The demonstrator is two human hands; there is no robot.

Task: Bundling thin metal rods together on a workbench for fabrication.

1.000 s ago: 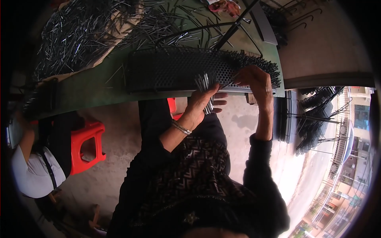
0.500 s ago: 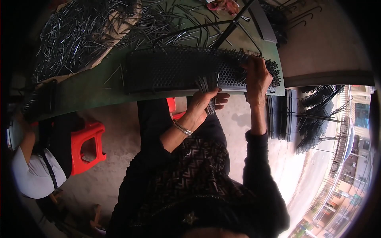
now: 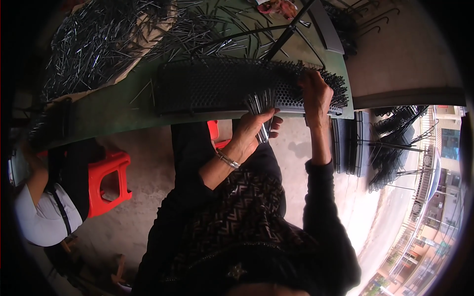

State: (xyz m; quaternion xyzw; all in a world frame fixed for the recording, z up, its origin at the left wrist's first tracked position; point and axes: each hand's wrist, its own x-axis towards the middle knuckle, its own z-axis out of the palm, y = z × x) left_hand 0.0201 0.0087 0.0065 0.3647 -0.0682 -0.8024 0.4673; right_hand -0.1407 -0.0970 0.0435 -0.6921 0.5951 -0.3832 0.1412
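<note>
Now left grip [image 3: 248, 129] clasps rods [image 3: 258, 102]; right grip [image 3: 317, 93], contents unclear, has moved farther off.

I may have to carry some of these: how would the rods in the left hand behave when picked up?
The rods are probably stiff, as they look thin but straight. If the left hand loosened, they might splay or scatter, since their tops fan out above it. They could also be slippery: their sides shine.
</note>
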